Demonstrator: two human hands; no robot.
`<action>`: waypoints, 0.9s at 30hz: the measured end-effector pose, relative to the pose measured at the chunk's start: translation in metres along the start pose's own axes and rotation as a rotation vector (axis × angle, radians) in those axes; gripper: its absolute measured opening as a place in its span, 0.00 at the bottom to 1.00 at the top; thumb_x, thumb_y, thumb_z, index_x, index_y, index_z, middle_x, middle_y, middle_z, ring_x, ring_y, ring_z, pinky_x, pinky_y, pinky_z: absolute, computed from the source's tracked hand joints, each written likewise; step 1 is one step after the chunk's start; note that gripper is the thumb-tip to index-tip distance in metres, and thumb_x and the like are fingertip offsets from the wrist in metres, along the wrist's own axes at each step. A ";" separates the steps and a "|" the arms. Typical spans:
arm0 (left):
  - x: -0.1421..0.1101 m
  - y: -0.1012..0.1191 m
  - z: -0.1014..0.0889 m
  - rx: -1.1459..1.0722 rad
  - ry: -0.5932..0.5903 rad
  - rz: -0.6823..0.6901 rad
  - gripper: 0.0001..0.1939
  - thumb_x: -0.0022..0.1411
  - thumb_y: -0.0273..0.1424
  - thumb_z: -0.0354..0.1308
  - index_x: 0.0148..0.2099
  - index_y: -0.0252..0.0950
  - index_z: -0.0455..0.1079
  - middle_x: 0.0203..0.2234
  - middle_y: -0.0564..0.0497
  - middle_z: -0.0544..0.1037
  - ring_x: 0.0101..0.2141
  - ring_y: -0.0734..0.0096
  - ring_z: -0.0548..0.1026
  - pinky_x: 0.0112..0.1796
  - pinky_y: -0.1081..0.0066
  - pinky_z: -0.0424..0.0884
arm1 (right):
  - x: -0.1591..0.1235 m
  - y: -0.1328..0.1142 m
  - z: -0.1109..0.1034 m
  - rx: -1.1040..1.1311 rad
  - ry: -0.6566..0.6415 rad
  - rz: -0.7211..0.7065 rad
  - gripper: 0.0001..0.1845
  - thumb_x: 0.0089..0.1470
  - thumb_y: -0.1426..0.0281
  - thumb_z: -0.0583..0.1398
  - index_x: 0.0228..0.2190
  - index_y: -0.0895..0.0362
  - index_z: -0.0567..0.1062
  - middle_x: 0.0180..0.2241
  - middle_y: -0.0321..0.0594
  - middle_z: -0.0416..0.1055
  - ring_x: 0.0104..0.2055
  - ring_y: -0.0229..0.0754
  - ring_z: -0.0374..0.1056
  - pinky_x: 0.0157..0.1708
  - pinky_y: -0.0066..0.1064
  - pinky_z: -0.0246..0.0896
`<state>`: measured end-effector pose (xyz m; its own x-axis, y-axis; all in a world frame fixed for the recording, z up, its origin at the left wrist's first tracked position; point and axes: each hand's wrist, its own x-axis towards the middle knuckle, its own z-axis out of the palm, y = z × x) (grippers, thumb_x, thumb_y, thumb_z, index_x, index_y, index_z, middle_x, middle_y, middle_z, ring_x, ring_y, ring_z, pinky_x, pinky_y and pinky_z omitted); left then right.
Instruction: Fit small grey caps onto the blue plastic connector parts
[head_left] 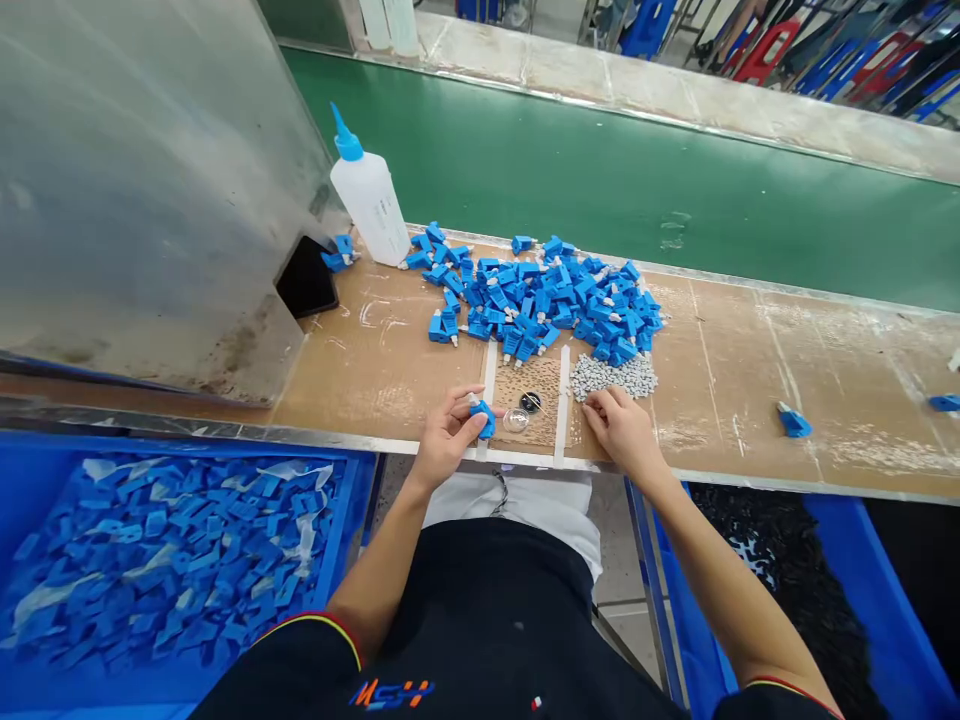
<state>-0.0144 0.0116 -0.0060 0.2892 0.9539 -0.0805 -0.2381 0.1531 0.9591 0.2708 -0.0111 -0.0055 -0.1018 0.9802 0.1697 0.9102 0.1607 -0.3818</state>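
Between the thumb and fingers of my left hand [448, 437] is a small blue plastic part [485, 419] with a whitish tip. My right hand [619, 424] rests at the near edge of a pile of small grey pieces [613, 375], fingertips bent down together; whatever they pinch is hidden. Between the hands, a black round cap [530, 402] with a thin stick across it and a clear round dish [516, 420] sit on a perforated mat [546, 430]. Just beyond lies a big heap of blue parts [555, 300], many with whitish tips.
A white squeeze bottle [377, 210] with a blue nozzle stands at the back left beside a metal panel [150, 180]. Behind the bench runs a green belt [562, 150]. Blue bins [360, 500] flank me below. One loose blue part [795, 421] lies far right.
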 end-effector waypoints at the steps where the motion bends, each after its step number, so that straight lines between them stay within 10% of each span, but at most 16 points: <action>1: 0.000 0.001 -0.001 0.000 -0.009 -0.005 0.23 0.60 0.44 0.67 0.52 0.38 0.68 0.32 0.47 0.85 0.27 0.72 0.77 0.29 0.73 0.71 | 0.002 0.001 -0.001 -0.029 -0.025 -0.023 0.08 0.63 0.69 0.54 0.32 0.53 0.71 0.34 0.43 0.70 0.34 0.45 0.68 0.36 0.34 0.64; 10: 0.002 -0.002 -0.006 -0.019 -0.040 0.016 0.22 0.61 0.42 0.66 0.53 0.38 0.70 0.33 0.46 0.85 0.29 0.70 0.79 0.31 0.72 0.72 | 0.016 0.009 -0.025 -0.011 -0.280 -0.168 0.10 0.57 0.76 0.53 0.32 0.53 0.73 0.35 0.42 0.71 0.34 0.43 0.69 0.35 0.33 0.64; 19: 0.002 -0.004 -0.007 -0.006 -0.043 0.001 0.23 0.62 0.42 0.65 0.55 0.38 0.70 0.33 0.46 0.84 0.34 0.67 0.80 0.36 0.69 0.75 | 0.006 0.007 -0.026 0.143 -0.216 0.108 0.05 0.57 0.67 0.56 0.29 0.52 0.70 0.26 0.38 0.72 0.27 0.42 0.68 0.29 0.32 0.62; 27: 0.002 -0.006 -0.007 -0.010 -0.044 0.053 0.21 0.63 0.41 0.65 0.55 0.39 0.71 0.34 0.47 0.84 0.33 0.69 0.79 0.36 0.70 0.74 | 0.016 -0.001 -0.018 -0.005 -0.255 -0.047 0.07 0.51 0.73 0.56 0.24 0.52 0.65 0.24 0.37 0.69 0.26 0.41 0.65 0.28 0.31 0.58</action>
<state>-0.0186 0.0140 -0.0136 0.3161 0.9486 -0.0173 -0.2631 0.1052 0.9590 0.2754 0.0020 0.0144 -0.2413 0.9693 -0.0474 0.9041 0.2068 -0.3739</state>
